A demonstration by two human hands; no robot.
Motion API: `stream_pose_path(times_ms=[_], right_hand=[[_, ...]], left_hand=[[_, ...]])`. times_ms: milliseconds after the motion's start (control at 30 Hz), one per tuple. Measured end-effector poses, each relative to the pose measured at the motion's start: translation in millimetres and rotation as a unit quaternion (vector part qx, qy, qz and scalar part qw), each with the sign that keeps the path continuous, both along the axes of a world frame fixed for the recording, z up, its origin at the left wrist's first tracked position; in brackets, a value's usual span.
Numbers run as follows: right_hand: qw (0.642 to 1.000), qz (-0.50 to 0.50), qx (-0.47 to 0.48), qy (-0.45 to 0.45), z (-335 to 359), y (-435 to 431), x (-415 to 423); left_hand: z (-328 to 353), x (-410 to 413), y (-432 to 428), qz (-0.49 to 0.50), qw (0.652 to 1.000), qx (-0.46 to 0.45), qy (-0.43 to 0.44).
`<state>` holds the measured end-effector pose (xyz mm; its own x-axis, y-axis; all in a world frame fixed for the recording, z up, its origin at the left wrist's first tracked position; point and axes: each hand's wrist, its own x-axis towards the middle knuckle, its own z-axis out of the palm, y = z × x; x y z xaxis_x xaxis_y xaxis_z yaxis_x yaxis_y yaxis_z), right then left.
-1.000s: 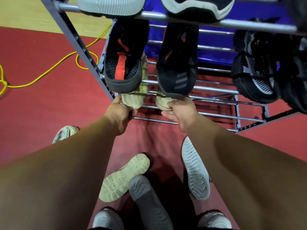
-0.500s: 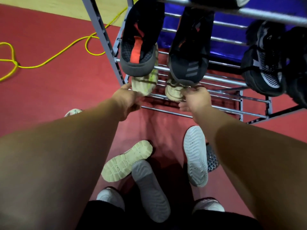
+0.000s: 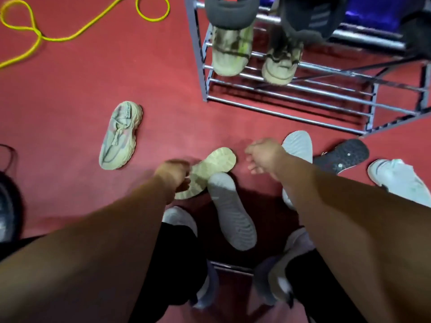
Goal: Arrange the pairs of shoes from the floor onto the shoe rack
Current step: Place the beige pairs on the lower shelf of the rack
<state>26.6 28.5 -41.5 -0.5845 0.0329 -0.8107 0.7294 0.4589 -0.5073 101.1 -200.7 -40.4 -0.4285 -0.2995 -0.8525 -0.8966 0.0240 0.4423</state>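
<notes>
Well, the shoe rack stands at the upper right on the red floor. It is a grey metal frame w/ shelves made of thin bars. On a low shelf sits a beige pair, the two shoes side by side and not touching. Both look dirty, w/ dark marks and a bit of yellow-green. On the shelf above are two dark shoes, one grey-black w/ a red patch, the other black w/ pale stripes. The pic edge cuts them off.

More shoes lie on the floor in no order. An upright beige sneaker is well apart to the L, w/ a chunky sole, a pink-grey upper and laces on top. Near my knees a sole-up beige sneaker shows deep tread. A white shoe lies sole up just beside it, and their ends meet. Further R are another white sole, a black sandal turned sole up, and a pale shoe.

My left hand is at the near end of the sole-up beige sneaker, fingers curled at its edge. It is blurred there, so I cannot tell if it grips. My right hand hangs above the floor between that sneaker and the white sole, fingers loose and half bent, holding nothing. A yellow cable loops at the top L.
</notes>
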Motion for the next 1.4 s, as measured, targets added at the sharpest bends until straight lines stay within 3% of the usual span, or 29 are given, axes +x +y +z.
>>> stream_pose_path(times_ms=[167,300,467,533,633,700,767,833,933,1100,1267,1400], right_hand=[[0.995,0.071,0.014,-0.065,-36,-8,40],[0.972,0.207,0.054,-0.100,-71,2,64],[0.981,0.143,-0.046,-0.121,-141,18,86],[0.988,0.086,-0.050,-0.115,-116,10,77],[0.994,0.053,0.002,-0.091,-71,6,52],[0.994,0.030,0.087,-0.063,-69,13,37],[0.992,0.008,0.115,-0.053,-63,8,23],[0.994,0.014,0.104,-0.026,-63,-5,10],[0.997,0.053,0.052,0.005,-66,-31,-6],[0.991,0.121,0.040,-0.042,-74,-63,-10],[0.995,0.088,0.049,-0.015,-82,-63,-11],[0.998,0.040,0.014,-0.050,-80,-71,-25]], left_hand=[[-33,23,16,-0.025,0.995,0.054,-0.086],[-44,21,35,-0.060,0.986,0.082,-0.132],[-51,17,58,-0.085,0.985,0.071,-0.135],[-46,15,57,-0.070,0.983,0.101,-0.135],[-39,15,51,-0.036,0.974,0.179,-0.132],[-39,13,48,0.008,0.982,0.149,-0.117],[-45,8,37,0.061,0.991,0.061,-0.103],[-53,5,15,0.081,0.992,-0.012,-0.095],[-57,9,-17,0.134,0.987,-0.039,-0.080],[-71,23,-32,0.176,0.975,0.013,-0.139],[-66,24,-34,0.249,0.963,0.057,-0.089],[-55,7,-61,0.388,0.916,0.091,0.038]])
